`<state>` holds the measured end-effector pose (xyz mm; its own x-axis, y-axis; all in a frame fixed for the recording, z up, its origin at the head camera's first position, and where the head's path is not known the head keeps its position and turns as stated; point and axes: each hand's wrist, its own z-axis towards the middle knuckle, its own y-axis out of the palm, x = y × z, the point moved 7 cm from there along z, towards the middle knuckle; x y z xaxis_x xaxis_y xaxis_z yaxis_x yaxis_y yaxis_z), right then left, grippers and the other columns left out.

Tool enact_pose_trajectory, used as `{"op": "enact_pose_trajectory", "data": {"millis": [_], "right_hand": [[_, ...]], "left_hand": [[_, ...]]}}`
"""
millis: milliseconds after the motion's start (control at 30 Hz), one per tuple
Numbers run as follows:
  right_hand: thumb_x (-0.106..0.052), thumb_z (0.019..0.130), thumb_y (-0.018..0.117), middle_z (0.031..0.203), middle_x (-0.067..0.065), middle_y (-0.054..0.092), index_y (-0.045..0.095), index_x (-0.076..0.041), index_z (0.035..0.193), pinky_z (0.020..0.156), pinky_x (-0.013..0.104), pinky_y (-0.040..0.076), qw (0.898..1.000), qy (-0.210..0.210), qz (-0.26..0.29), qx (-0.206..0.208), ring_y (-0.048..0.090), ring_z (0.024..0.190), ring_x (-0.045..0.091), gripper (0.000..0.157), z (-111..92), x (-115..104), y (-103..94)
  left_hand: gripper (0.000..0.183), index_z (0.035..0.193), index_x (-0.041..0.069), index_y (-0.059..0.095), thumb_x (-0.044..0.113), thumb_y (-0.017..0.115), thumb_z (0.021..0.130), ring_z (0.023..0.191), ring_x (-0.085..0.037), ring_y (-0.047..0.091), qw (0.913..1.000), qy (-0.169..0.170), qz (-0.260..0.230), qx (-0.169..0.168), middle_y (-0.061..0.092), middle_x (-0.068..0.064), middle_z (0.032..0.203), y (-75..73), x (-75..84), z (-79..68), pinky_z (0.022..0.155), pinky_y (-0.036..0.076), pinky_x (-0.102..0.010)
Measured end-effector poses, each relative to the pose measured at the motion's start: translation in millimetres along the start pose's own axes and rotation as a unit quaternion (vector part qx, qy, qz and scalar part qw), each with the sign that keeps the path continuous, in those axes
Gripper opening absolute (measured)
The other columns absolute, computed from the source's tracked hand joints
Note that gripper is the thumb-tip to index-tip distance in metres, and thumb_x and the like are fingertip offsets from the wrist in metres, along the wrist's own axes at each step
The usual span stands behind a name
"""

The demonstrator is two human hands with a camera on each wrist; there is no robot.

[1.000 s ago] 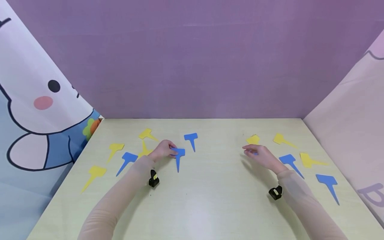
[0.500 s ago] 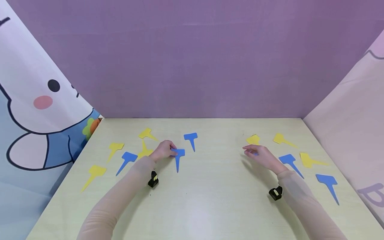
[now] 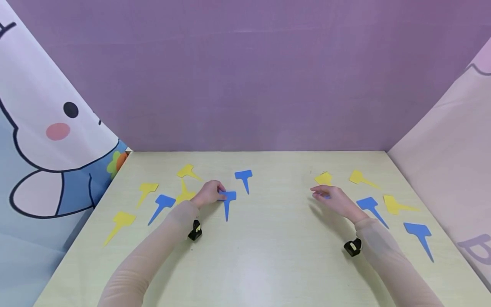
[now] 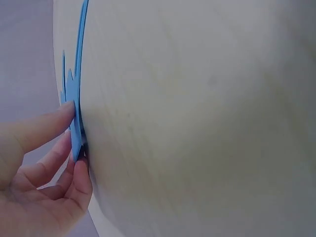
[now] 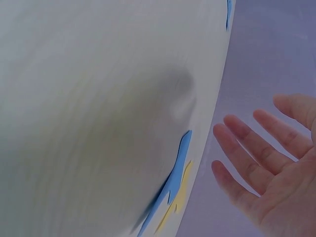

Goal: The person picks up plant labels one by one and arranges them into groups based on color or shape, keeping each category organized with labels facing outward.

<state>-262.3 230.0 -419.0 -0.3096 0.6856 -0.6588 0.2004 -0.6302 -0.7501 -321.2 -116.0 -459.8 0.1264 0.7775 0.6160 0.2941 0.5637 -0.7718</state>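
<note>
My left hand pinches one end of the crossbar of a blue T-shaped plant label. In the left wrist view, the thumb lies on the near face of that label, with fingers behind it. Further back lies another blue T-shaped label. My right hand hovers above the table with loosely extended fingers and holds nothing. Beneath it, mostly hidden in the head view, is a blue label, with a yellow label beside it in the right wrist view.
On the left lie yellow labels and a blue label. On the right are yellow labels and blue labels. The pale table meets a purple backdrop at its far edge.
</note>
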Motion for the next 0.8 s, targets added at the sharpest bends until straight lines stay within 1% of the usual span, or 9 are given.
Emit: {"op": "enact_pose_trajectory", "data": {"millis": [233,433,533,700,800], "right_hand": [[-0.016,0.09,0.052,0.105,0.019,0.06,0.055,0.005,0.114,0.08,0.044,0.047,1.0,0.003,-0.009,0.0,0.057,0.093,0.031,0.032,-1,4,0.3],[-0.017,0.09,0.051,0.107,0.02,0.059,0.056,0.005,0.114,0.081,0.044,0.046,1.0,0.004,-0.005,0.0,0.057,0.094,0.032,0.033,-1,5,-0.2],[-0.018,0.09,0.051,0.105,0.019,0.06,0.055,0.005,0.114,0.081,0.045,0.046,1.0,0.004,-0.007,-0.001,0.057,0.094,0.032,0.033,-1,4,-1.0],[-0.019,0.09,0.051,0.105,0.019,0.06,0.055,0.005,0.115,0.083,0.046,0.045,1.0,0.01,-0.007,-0.004,0.057,0.095,0.033,0.034,0,4,-1.8],[-0.019,0.09,0.051,0.106,0.019,0.059,0.054,0.004,0.115,0.082,0.045,0.045,1.0,0.015,-0.005,-0.006,0.057,0.095,0.033,0.034,0,5,-1.1]], "left_hand": [[0.02,0.089,-0.002,0.062,0.009,0.07,0.074,0.077,-0.019,0.051,1.0,0.008,0.004,0.0,0.058,-0.008,0.083,0.9,-1.5,0.5,0.072,0.045,-0.031],[0.02,0.089,-0.001,0.062,0.01,0.07,0.075,0.077,-0.018,0.05,0.9998,0.013,0.011,-0.005,0.057,-0.007,0.083,1.7,0.5,1.0,0.072,0.044,-0.03],[0.018,0.091,0.0,0.062,0.011,0.068,0.077,0.079,-0.019,0.048,0.9997,0.017,0.015,-0.004,0.054,-0.008,0.085,-0.7,3.8,-0.5,0.072,0.044,-0.03],[0.017,0.092,0.0,0.062,0.011,0.065,0.079,0.082,-0.022,0.049,0.9996,0.028,0.009,0.003,0.053,-0.011,0.089,-6.3,12.5,-6.3,0.071,0.044,-0.032],[0.019,0.093,0.001,0.063,0.014,0.065,0.08,0.084,-0.022,0.051,0.9986,0.04,0.034,-0.001,0.054,-0.011,0.091,-6.3,18.2,-11.8,0.074,0.045,-0.033]]}}
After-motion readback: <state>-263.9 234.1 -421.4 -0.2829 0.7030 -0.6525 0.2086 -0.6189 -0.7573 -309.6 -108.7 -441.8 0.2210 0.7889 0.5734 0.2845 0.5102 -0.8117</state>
